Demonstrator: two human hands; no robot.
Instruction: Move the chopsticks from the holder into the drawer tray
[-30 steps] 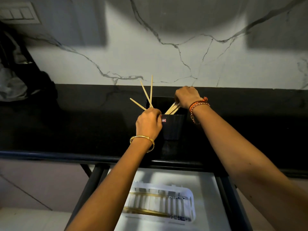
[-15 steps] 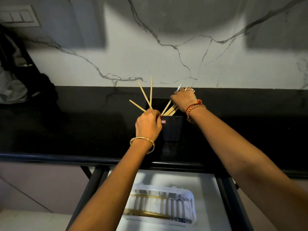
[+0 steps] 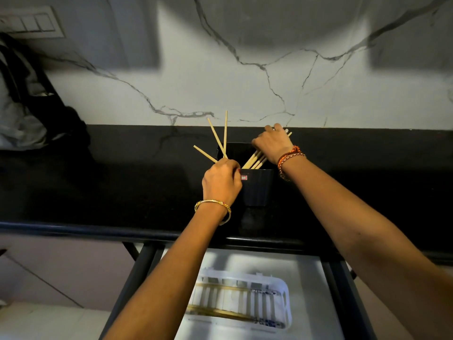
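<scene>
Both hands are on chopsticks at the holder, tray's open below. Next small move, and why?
Probably lift the right hand straight up. It already grips a bundle of chopsticks whose lower ends sit inside the black holder, so they must clear its rim before going down to the white tray in the open drawer. The left hand holds three more.

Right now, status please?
Left hand grips three chopsticks. Right hand grips bundle in black holder. White tray below, unobstructed.
</scene>
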